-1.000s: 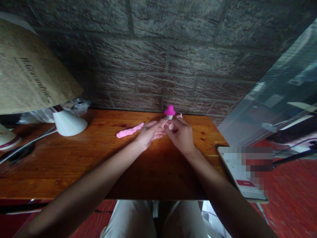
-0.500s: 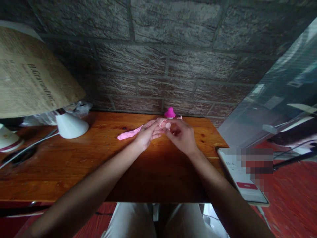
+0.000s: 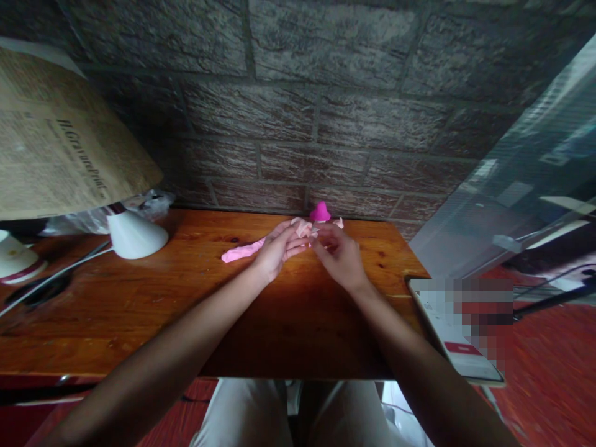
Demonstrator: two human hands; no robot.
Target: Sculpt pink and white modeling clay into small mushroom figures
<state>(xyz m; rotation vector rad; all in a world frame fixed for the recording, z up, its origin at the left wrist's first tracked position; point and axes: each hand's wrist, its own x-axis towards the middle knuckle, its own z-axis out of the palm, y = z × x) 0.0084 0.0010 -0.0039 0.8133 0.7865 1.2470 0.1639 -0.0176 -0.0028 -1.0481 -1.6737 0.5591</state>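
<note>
Pale pink, soft-looking, and being held up between 2 hands: supporting the pale pink piece [image 3: 303, 228] at the outstretched fingers of the left hand [image 3: 275, 251], apparently gripping it there with the thumb. Pinching at the right end of the same piece with thumb and index finger of the right hand [image 3: 343, 251], curling the other fingers loosely. Showing too small and blurred for reading the exact shape between the fingertips.

Seeming, by judgement, to be shaping or thinning the piece by feel. Probably calling next for steady support from the left and light, small squeezes from the right, risking a tear or a flattened edge with too hard a pinch.

Facing, just beyond the fingertips, 1 magenta cap [image 3: 320, 212], with the part below mostly hidden. Having 1 small pink bit [image 3: 339, 221] lying just behind the right hand, and 1 long pink strip [image 3: 242, 251] lying on the wooden table [image 3: 153, 304] beside the left hand, with the inner end hidden there.

Including, farther right, a tablet-like device [image 3: 449, 332], partly pixelated; farther left, a lamp base [image 3: 137, 236], a printed shade [image 3: 69, 149] and a cup [image 3: 16, 257]; behind everything, a block wall [image 3: 279, 112].
</note>
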